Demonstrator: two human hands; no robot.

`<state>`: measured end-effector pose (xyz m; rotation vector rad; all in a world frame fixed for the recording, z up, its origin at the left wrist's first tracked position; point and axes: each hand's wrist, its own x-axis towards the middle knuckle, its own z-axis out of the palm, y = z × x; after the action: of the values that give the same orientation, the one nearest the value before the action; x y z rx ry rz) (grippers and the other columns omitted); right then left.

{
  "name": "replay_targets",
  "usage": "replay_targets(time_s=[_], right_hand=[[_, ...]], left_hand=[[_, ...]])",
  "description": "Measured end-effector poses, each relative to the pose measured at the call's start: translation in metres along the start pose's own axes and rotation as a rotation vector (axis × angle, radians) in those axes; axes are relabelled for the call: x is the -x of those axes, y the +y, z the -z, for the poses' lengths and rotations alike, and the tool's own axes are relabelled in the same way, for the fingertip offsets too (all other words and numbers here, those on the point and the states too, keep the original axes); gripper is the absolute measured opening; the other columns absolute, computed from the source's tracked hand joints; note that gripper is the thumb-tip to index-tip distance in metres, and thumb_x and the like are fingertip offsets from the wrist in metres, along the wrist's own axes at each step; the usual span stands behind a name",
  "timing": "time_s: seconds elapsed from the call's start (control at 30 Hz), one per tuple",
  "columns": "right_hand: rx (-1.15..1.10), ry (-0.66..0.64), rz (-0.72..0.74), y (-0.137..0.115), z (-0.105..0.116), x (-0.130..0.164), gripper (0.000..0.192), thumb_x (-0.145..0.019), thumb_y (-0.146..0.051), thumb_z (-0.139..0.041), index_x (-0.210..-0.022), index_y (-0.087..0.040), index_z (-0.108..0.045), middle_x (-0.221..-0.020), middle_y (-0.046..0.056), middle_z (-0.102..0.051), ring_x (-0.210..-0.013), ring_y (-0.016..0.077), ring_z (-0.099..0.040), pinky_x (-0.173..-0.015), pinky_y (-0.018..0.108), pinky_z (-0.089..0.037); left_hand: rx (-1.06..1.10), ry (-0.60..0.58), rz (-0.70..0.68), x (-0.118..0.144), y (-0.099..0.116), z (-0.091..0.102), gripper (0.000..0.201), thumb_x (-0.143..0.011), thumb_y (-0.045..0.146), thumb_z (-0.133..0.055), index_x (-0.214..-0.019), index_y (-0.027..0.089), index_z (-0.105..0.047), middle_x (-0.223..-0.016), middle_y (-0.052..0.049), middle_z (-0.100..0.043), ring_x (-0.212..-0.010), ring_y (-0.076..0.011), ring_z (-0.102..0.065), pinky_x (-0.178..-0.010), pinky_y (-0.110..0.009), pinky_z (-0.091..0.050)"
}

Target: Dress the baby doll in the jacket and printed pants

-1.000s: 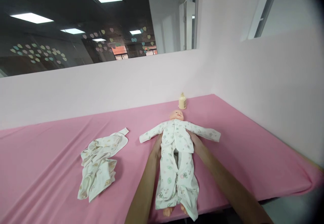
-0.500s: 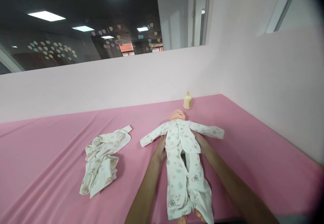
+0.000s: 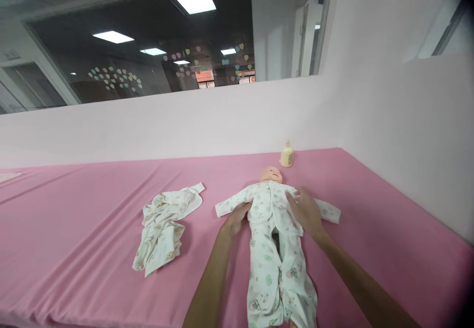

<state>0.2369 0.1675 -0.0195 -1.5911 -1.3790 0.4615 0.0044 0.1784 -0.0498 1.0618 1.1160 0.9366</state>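
Note:
A baby doll (image 3: pixel 271 174) lies on its back, its head toward the wall, its arms spread out to both sides. It wears a white printed jacket (image 3: pixel 269 202) and matching white printed trousers (image 3: pixel 264 273), with a dark gap at the crotch. My left hand (image 3: pixel 237 218) rests against the jacket's left edge below the sleeve, fingers stretched and partly hidden. Over the jacket's right side and sleeve lies my right hand (image 3: pixel 306 212), thumb and fingers apart, touching the cloth. Both hands look open.
A pink sheet (image 3: pixel 207 288) covers the padded table. Left of the doll lies a crumpled white printed baby garment (image 3: pixel 161 234). A cream pump bottle (image 3: pixel 286 155) stands behind the doll's head, near the white wall (image 3: pixel 222 120) under a window.
My right hand has come out from beside the doll's torso and up onto the jacket and sleeve. My left hand has drawn slightly out from the side. The camera view has shifted.

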Motion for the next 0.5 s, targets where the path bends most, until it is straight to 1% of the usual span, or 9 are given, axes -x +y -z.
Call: replay_targets(time_s=[0.03,0.07,0.1,0.17,0.23,0.3,0.37,0.43,0.5], right_hand=[[0.158,0.009,0.112,-0.013,-0.003,-0.007,0.042,-0.09,-0.05,-0.05,-0.116,-0.019,-0.059,-0.114,0.013,-0.064,-0.095,0.0274,-0.063,-0.077,0.037,-0.047],[0.296,-0.014,0.201,-0.026,-0.008,-0.015,0.04,-0.093,-0.047,-0.046,-0.117,-0.017,-0.059,-0.117,0.015,-0.063,-0.099,0.0281,-0.062,-0.079,0.037,-0.047],[0.429,-0.051,0.248,-0.039,-0.015,-0.024,0.039,-0.095,-0.043,-0.043,-0.117,-0.015,-0.059,-0.118,0.017,-0.063,-0.103,0.0287,-0.061,-0.081,0.037,-0.047],[0.666,-0.167,0.271,-0.059,-0.032,-0.042,0.037,-0.098,-0.034,-0.039,-0.119,-0.012,-0.06,-0.12,0.019,-0.062,-0.109,0.029,-0.06,-0.082,0.036,-0.048],[0.775,-0.259,0.28,-0.07,-0.05,-0.057,0.032,-0.095,-0.022,-0.042,-0.116,-0.009,-0.063,-0.119,0.021,-0.064,-0.111,0.0296,-0.061,-0.083,0.035,-0.049],[0.807,-0.322,0.321,-0.075,-0.064,-0.067,0.028,-0.09,-0.01,-0.046,-0.108,-0.008,-0.069,-0.114,0.022,-0.067,-0.108,0.0298,-0.064,-0.083,0.035,-0.049],[0.846,-0.376,0.371,-0.075,-0.072,-0.075,0.029,-0.088,-0.005,-0.047,-0.101,-0.008,-0.072,-0.108,0.022,-0.07,-0.103,0.0291,-0.067,-0.082,0.035,-0.05],[0.883,-0.414,0.413,-0.073,-0.075,-0.081,0.029,-0.088,-0.003,-0.047,-0.099,-0.009,-0.074,-0.104,0.021,-0.071,-0.1,0.0289,-0.069,-0.081,0.036,-0.052],[0.913,-0.445,0.449,-0.071,-0.076,-0.085,0.028,-0.088,-0.002,-0.049,-0.099,-0.009,-0.074,-0.104,0.021,-0.072,-0.101,0.0287,-0.069,-0.082,0.037,-0.052]], left_hand=[[-0.176,0.07,-0.012,0.002,0.005,0.004,0.043,-0.085,0.056,-0.059,-0.092,0.015,-0.068,-0.089,-0.011,-0.072,-0.092,-0.0263,-0.066,-0.084,-0.036,-0.05],[-0.363,0.156,-0.028,0.003,0.011,0.006,0.043,-0.087,0.056,-0.056,-0.085,0.015,-0.067,-0.084,-0.011,-0.071,-0.089,-0.0265,-0.066,-0.082,-0.036,-0.049],[-0.536,0.247,-0.051,0.002,0.016,0.006,0.043,-0.088,0.055,-0.053,-0.079,0.015,-0.066,-0.08,-0.012,-0.07,-0.088,-0.0274,-0.065,-0.081,-0.037,-0.048],[-0.76,0.401,-0.108,-0.004,0.029,0.0,0.04,-0.09,0.049,-0.049,-0.076,0.015,-0.064,-0.08,-0.013,-0.067,-0.092,-0.0301,-0.063,-0.083,-0.039,-0.045],[-0.851,0.487,-0.198,-0.016,0.042,-0.013,0.033,-0.093,0.041,-0.046,-0.087,0.014,-0.064,-0.093,-0.015,-0.067,-0.103,-0.0307,-0.06,-0.09,-0.04,-0.041],[-0.933,0.498,-0.308,-0.032,0.054,-0.028,0.027,-0.094,0.034,-0.045,-0.097,0.015,-0.063,-0.108,-0.015,-0.065,-0.111,-0.0279,-0.056,-0.096,-0.038,-0.038],[-0.999,0.429,-0.401,-0.049,0.062,-0.04,0.021,-0.092,0.025,-0.046,-0.1,0.016,-0.063,-0.114,-0.013,-0.065,-0.11,-0.0236,-0.056,-0.095,-0.032,-0.038],[-1.052,0.339,-0.459,-0.063,0.066,-0.047,0.019,-0.089,0.018,-0.047,-0.097,0.017,-0.064,-0.111,-0.011,-0.067,-0.102,-0.0208,-0.059,-0.088,-0.029,-0.041],[-1.093,0.268,-0.484,-0.072,0.063,-0.049,0.018,-0.085,0.014,-0.049,-0.092,0.016,-0.065,-0.104,-0.01,-0.069,-0.092,-0.0203,-0.062,-0.08,-0.028,-0.043]])
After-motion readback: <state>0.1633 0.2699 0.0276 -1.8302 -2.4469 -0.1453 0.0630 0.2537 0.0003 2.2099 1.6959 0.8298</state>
